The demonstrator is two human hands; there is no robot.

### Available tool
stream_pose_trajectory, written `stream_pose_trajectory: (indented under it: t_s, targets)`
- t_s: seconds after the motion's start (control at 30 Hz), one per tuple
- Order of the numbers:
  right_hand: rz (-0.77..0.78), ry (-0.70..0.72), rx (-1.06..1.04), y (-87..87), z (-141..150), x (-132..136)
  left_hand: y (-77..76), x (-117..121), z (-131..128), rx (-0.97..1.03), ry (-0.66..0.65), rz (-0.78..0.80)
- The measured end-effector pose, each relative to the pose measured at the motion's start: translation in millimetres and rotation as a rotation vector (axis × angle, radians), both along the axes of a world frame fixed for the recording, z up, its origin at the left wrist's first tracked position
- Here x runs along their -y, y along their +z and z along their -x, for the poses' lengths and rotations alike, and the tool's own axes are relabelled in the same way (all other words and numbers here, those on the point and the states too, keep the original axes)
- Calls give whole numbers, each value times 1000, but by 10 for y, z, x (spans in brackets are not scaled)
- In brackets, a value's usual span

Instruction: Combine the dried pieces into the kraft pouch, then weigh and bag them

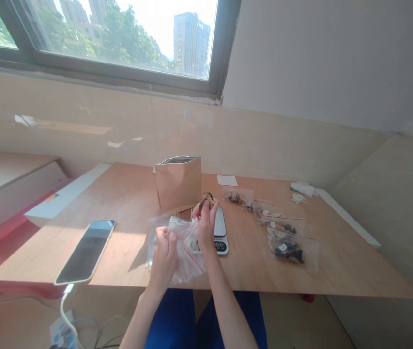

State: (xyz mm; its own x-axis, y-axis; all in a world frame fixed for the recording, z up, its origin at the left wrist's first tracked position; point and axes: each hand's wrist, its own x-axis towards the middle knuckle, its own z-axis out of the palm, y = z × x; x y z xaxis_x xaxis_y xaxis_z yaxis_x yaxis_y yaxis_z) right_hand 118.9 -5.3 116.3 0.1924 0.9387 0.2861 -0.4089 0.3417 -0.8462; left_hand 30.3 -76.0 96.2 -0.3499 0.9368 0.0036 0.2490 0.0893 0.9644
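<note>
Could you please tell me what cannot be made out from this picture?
In the head view:
Any reading on the scale display: too small and blurred.
What, if anything, lies deep inside the brown paper bag: hidden by its front wall.
Part of the brownish piece: covered by the right hand.
Any print on the small white labels: too small.
The white cable: cut off by the bottom edge.

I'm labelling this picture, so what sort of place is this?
Probably a makeshift indoor work corner, in a home or small workshop; I can't tell which. A wood-topped table stands below a window, with a digital scale and filled zip bags on it.
</note>
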Motion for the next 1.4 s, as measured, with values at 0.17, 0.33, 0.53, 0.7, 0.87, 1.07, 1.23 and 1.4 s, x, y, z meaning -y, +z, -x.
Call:
stream_pose_trajectory:
  t_s: [0.17,0.33,0.53,0.7,0.87,1.07,1.23,1.4]
  targets:
    - [17,-28,-164,93,-10,-45,5,-2,70,15,-9,-46]
    - [39,-156,-233,122,-71,-79,79,-21,40,178,-93,5]
    - [69,-240,-197,67,-125,-80,81,-24,40,274,-148,30]
    - [-16,-193,62,177,-155,-321,27,-10,139,27,22,23]
    - [-290,-162,625,607,-199,-986,22,31,181,-100,176,37]
    - [-525,-94,1208,946,-72,-1609,-19,33,155,-195,258,53]
    - [-540,-8,1522,892,-42,-1658,-57,13,163,-194,235,84]
    - [-568,40,1628,976,-51,-1637,-90,22,181,-188,226,98]
